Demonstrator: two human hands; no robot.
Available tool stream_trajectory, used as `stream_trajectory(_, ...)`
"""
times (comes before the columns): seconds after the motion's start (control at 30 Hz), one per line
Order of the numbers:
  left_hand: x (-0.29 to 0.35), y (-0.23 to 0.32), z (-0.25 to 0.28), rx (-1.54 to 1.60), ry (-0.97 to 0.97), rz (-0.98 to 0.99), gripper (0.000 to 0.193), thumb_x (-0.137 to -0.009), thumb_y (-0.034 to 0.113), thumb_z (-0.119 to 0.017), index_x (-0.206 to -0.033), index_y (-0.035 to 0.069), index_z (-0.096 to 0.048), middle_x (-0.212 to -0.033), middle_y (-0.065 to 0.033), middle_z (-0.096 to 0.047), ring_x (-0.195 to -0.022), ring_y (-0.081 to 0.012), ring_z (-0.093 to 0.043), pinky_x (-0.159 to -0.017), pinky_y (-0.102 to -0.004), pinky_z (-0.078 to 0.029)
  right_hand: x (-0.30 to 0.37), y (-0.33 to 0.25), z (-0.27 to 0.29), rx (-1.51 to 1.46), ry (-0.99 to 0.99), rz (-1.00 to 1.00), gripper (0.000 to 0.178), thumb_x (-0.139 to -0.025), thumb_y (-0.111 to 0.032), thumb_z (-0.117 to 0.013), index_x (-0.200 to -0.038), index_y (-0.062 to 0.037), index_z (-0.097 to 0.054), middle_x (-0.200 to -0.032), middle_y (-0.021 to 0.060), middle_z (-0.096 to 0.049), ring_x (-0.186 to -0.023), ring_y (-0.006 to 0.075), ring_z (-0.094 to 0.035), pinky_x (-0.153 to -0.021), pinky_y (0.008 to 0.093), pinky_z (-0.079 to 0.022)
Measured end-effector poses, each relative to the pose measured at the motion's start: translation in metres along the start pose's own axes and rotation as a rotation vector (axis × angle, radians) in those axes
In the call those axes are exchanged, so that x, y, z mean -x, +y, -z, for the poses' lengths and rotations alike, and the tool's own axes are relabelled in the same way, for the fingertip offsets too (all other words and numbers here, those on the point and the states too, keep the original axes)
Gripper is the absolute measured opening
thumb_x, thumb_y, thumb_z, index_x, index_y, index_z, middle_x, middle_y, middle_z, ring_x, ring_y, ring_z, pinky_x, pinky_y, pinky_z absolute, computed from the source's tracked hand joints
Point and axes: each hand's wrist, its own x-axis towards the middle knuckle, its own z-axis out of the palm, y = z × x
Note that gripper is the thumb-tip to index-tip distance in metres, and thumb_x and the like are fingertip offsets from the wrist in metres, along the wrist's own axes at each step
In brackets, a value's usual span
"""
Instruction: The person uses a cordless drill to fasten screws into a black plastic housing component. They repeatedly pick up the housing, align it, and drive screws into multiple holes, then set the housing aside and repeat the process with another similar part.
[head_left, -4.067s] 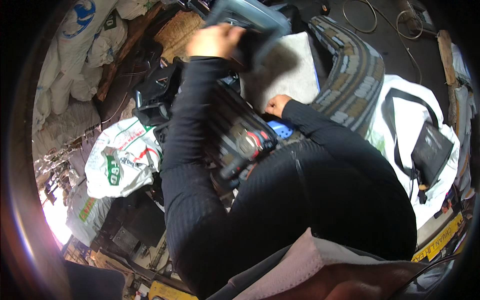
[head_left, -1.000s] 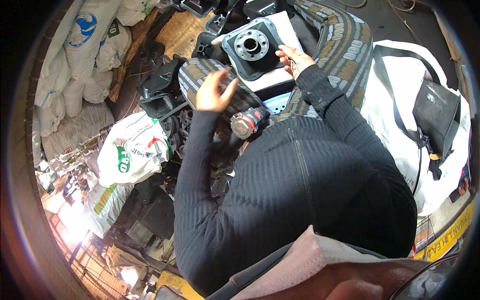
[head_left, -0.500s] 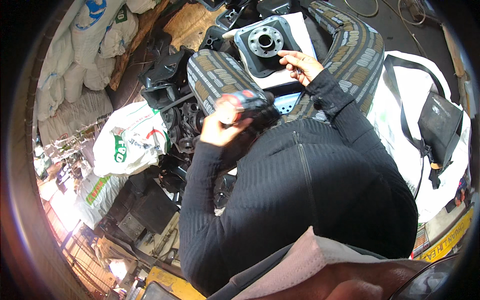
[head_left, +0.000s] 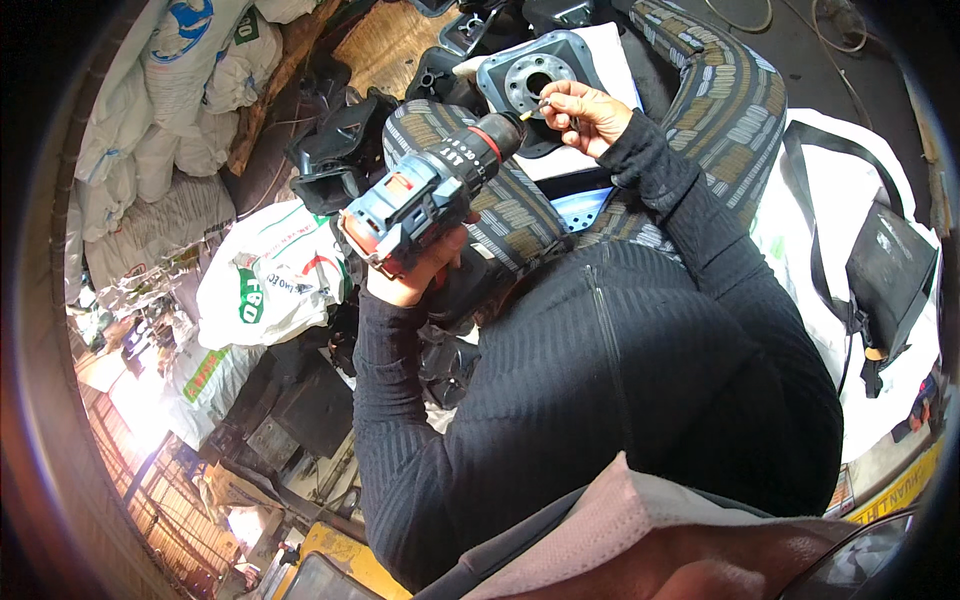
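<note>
My left hand [head_left: 425, 272] is closed round the grip of a cordless drill [head_left: 410, 205] with a blue-grey and red body. Its black chuck [head_left: 507, 132] slants up to the right, and a short brass-coloured tip sticks out of it. My right hand [head_left: 592, 115] is pinched just beyond that tip, with small dark pieces at its fingers, too small to name. Behind the fingers lies a round metal flange [head_left: 525, 75] with a centre hole and a ring of small holes. It sits on a dark square housing [head_left: 592, 58], partly hidden by my hand.
Under the housing is a white sheet [head_left: 625, 85] between my patterned trouser legs [head_left: 735, 90]. Black moulded parts [head_left: 345, 135] are heaped at the left and far side. A white sack [head_left: 265, 275] lies left; a white bag [head_left: 800, 200] with a black strap stands right.
The drill has swung round, its chuck now pointing up and right toward my right hand. My right hand has moved slightly left, its fingers meeting near the drill's tip.
</note>
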Motion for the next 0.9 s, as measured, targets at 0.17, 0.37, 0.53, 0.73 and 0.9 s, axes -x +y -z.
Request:
stream_trajectory(0.17, -0.004, 0.001, 0.002, -0.124, -0.029, 0.084, 0.027, -0.086, 0.015, -0.064, -0.108, 0.002, -0.058, -0.096, -0.0107, -0.067, -0.063, -0.0129, -0.058, -0.054, -0.0250, -0.046, -0.002, 0.003, 0.009, 0.004, -0.051, -0.001, 0.019, -0.089, -0.015, -0.066, -0.106, -0.0063, -0.063, -0.089, 0.0013, -0.065, -0.073, 0.0047, -0.060, -0.054, 0.0169, -0.050)
stream_trajectory(0.37, -0.012, -0.001, 0.007, -0.476, -0.062, -0.023, 0.026, -0.081, 0.016, -0.070, -0.103, 0.006, -0.065, -0.087, -0.0047, -0.066, -0.067, -0.0146, -0.061, -0.059, -0.0290, -0.049, 0.004, -0.010, 0.007, 0.219, -0.008, -0.061, 0.020, -0.088, -0.016, -0.066, -0.105, -0.0052, -0.063, -0.088, 0.0014, -0.064, -0.070, 0.0035, -0.059, -0.052, 0.0157, -0.048)
stream_trajectory(0.53, -0.023, 0.009, -0.018, -0.950, 0.024, -0.547, 0.028, -0.073, 0.016, -0.069, -0.100, 0.011, -0.064, -0.086, -0.0052, -0.061, -0.075, -0.0224, -0.062, -0.060, -0.0381, -0.047, 0.004, -0.010, 0.015, 0.308, 0.060, -0.188, 0.024, -0.088, -0.018, -0.067, -0.107, -0.0041, -0.063, -0.085, -0.0001, -0.063, -0.066, 0.0014, -0.057, -0.049, 0.0143, -0.048)
stream_trajectory(0.73, -0.031, 0.015, 0.009, -0.864, -0.013, -0.203, 0.037, -0.075, 0.013, -0.075, -0.108, 0.002, -0.062, -0.099, -0.0104, -0.066, -0.088, -0.0250, -0.064, -0.078, -0.0369, -0.051, 0.004, -0.018, 0.040, 0.252, 0.348, 0.048, 0.035, -0.094, -0.031, -0.059, -0.119, -0.0069, -0.063, -0.064, -0.0099, -0.039, -0.047, -0.0003, -0.028, -0.038, 0.0177, -0.020)
stream_trajectory(0.9, -0.057, -0.007, 0.018, -0.491, 0.089, -0.087, 0.038, -0.077, 0.007, -0.074, -0.112, 0.002, -0.059, -0.104, -0.0098, -0.065, -0.094, -0.0210, -0.064, -0.082, -0.0350, -0.050, -0.028, -0.010, 0.083, 0.974, 0.929, 0.349, 0.053, -0.076, -0.056, -0.071, -0.093, -0.0060, -0.071, -0.081, 0.0045, -0.069, -0.067, 0.0118, -0.060, -0.062, 0.0257, -0.049)
